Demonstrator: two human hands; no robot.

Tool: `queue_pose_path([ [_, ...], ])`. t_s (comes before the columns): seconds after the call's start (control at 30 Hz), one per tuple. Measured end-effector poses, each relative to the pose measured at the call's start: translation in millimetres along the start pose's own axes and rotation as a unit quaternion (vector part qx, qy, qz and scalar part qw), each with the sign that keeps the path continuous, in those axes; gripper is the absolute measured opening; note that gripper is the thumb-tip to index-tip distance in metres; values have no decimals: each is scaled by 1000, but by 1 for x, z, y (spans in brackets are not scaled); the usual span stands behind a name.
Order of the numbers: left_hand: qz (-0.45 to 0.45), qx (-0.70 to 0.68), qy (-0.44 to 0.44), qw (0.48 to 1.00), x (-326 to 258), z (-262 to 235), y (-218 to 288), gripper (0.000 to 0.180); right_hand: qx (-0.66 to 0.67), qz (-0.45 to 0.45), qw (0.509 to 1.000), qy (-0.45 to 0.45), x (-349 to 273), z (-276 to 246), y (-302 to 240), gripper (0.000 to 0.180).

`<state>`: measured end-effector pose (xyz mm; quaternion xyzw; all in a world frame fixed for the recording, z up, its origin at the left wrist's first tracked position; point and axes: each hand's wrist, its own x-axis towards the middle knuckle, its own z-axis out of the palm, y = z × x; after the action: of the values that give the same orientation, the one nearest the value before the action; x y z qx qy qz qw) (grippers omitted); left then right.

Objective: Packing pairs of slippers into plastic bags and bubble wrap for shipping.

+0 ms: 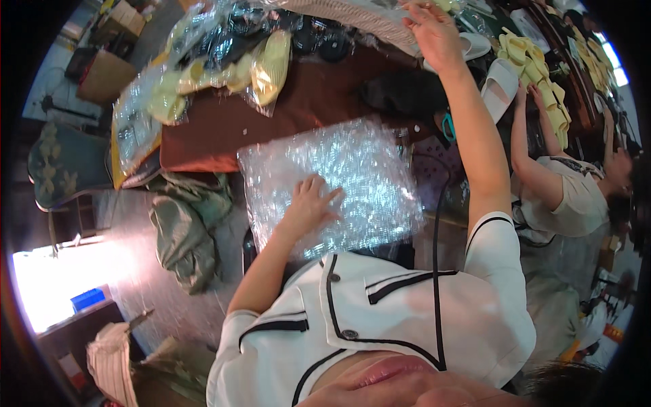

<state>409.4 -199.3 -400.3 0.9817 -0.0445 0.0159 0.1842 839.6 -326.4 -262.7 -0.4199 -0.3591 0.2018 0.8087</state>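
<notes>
Brown worktable [224, 136] carries a bubble-wrap sheet [366, 176] at its near edge. Left hand [308, 203] lies flat and open on the sheet, grasping nothing. Right hand [434, 30] reaches far, fingers spread, empty. The wrap looks light, floppy and slippery; best pinched at an edge.

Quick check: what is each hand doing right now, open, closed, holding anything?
Left hand: open, fingers spread flat on the bubble wrap sheet, holding nothing.
Right hand: open, reaching to the table's far side; contact cannot be told.
</notes>
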Motion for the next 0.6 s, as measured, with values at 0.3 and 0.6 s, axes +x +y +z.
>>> queue_pose_path([
  [0.3,-268,-704,196,628,-58,-58,-48,61,-157,135,965,-162,-210,113,-22,11],
  [0.6,-396,-536,141,732,-77,-52,-43,63,-376,231,743,-503,-288,78,13,22],
])
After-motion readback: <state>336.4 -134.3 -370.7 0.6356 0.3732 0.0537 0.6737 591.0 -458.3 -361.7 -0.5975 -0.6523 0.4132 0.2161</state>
